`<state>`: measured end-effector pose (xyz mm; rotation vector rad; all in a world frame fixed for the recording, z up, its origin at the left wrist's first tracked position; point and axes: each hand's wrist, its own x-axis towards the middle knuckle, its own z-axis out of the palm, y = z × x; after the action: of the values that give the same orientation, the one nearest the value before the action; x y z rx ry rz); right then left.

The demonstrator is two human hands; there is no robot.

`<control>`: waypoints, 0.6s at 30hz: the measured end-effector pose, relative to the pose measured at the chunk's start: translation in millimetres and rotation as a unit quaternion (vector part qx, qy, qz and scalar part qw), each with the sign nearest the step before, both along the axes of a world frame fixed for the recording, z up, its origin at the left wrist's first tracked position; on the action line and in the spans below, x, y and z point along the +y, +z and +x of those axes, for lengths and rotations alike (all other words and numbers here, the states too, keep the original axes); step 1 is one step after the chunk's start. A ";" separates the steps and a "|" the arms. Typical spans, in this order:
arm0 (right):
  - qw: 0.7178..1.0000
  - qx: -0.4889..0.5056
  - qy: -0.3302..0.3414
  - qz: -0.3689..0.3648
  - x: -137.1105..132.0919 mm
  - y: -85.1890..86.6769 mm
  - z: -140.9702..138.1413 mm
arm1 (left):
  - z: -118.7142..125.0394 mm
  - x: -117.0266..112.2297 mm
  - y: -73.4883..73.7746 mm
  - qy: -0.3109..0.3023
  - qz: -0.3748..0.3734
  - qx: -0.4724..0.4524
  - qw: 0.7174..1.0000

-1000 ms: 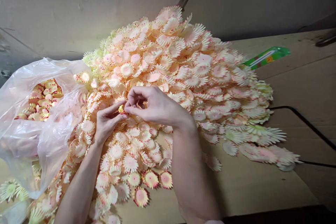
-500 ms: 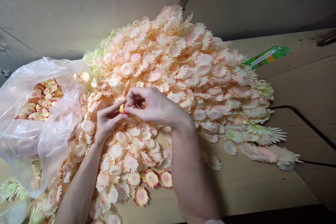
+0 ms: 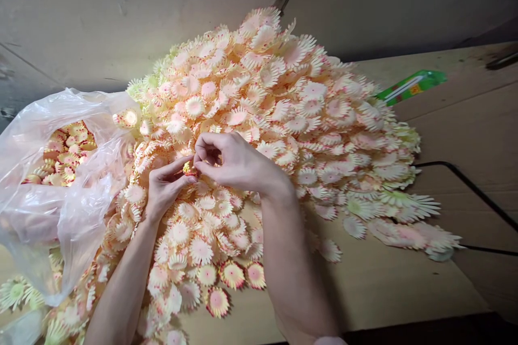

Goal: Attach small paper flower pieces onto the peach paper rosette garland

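Between the thumb and fingers of my left hand (image 3: 165,186) is a small yellow artificial flower (image 3: 188,168) with red petal tips. Just to its right, my right hand (image 3: 226,160) is closed in a pinch, its fingertips at the flower's edge. What those fingertips grip is hidden. Both hands are over a big heap of cut petal discs (image 3: 243,97), pale cream and pink with fringed edges. Darker yellow discs with red tips (image 3: 217,302) lie at the front of the heap, nearer to me.
On the left stands an open clear plastic bag (image 3: 87,199) with several yellow-red flower pieces (image 3: 70,151) inside. A green packet (image 3: 415,87) sticks out behind the heap at right. A black cable (image 3: 473,180) runs over cardboard (image 3: 465,135). Behind is a grey wall (image 3: 162,5).
My right fingertips have shifted slightly up from the small flower, and more of it shows. My left hand has barely moved.
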<state>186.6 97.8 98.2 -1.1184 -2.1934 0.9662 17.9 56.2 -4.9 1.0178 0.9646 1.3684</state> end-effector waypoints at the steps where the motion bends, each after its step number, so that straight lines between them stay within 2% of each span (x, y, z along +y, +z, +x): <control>1: 1.000 -0.002 -0.009 0.011 0.9 -1.2 0.1 | 0.0 0.1 0.9 0.000 0.000 -0.003 1.000; 4: 0.998 0.018 -0.049 0.026 2.6 -3.2 1.5 | 0.3 0.7 3.8 0.007 0.003 -0.019 1.000; 6: 0.996 0.056 -0.062 0.008 2.1 -2.4 2.9 | 0.5 1.2 4.6 0.010 0.002 -0.024 1.000; 11: 0.995 0.085 -0.013 -0.055 -1.9 3.1 4.5 | 0.3 1.7 0.9 0.022 -0.013 -0.004 1.000; 18: 0.997 0.048 0.012 -0.062 -1.6 4.0 4.7 | -2.2 1.0 -2.2 0.011 -0.002 0.021 1.000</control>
<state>191.3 96.2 102.3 -1.0785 -2.0998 1.1566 15.6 57.2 -7.2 1.0393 1.0122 1.3665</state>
